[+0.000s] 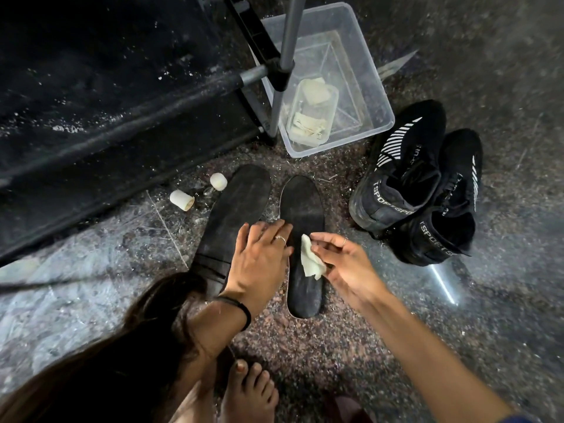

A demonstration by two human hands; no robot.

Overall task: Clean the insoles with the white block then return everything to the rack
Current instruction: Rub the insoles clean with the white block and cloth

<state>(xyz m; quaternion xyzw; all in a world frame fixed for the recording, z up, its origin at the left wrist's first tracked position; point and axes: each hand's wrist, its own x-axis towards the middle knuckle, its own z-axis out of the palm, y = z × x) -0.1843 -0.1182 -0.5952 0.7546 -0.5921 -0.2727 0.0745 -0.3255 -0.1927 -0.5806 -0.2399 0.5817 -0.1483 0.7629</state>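
Observation:
Two black insoles lie side by side on the floor: the left insole [232,209] and the right insole [302,209]. My left hand [259,257] rests flat with straight fingers across the left edge of the right insole. My right hand [345,267] pinches a worn white block [309,262] and holds it against the middle of the right insole. A pair of black sports shoes [418,184] stands to the right. The black rack [100,96] with grey poles fills the upper left.
A clear plastic bin [366,71] behind the insoles holds a smaller container with pale blocks [311,114]. Two small white caps [182,200] [218,181] lie left of the insoles. My bare foot [247,392] and hanging hair show at the bottom. White crumbs litter the stone floor.

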